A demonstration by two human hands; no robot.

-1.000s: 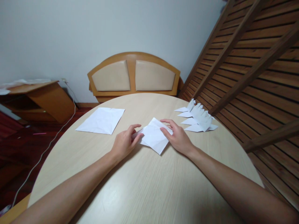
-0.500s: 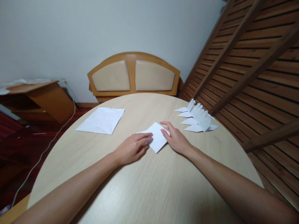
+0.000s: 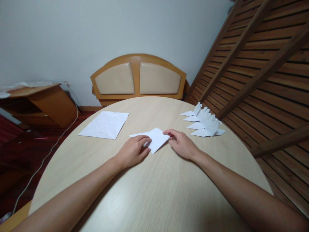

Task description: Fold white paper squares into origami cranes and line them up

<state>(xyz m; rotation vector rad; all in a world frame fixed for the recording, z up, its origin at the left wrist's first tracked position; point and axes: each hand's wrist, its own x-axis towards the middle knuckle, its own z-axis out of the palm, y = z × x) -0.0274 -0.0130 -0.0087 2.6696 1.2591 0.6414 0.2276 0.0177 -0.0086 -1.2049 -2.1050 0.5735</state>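
A partly folded piece of white paper [image 3: 156, 139] lies near the middle of the round table, with a pointed flap reaching out to its left. My left hand [image 3: 134, 149] rests over the paper's left side, its fingertips closed on the edge there and hiding part of the folds. From the other side, my right hand [image 3: 181, 141] pinches the right corner between thumb and forefinger. That corner looks slightly lifted off the tabletop.
White paper sheets [image 3: 105, 125] lie flat at the table's left. Several folded white paper figures [image 3: 205, 122] stand in a row at the right. Beyond the table [image 3: 154, 193] are a padded headboard [image 3: 138, 77], a slatted wooden panel [image 3: 265, 71] and a wooden cabinet [image 3: 55, 103].
The folded paper has shifted left and turned a little, showing more of its left flap. My left hand has moved slightly left, and my right fingers have closed on the right corner.
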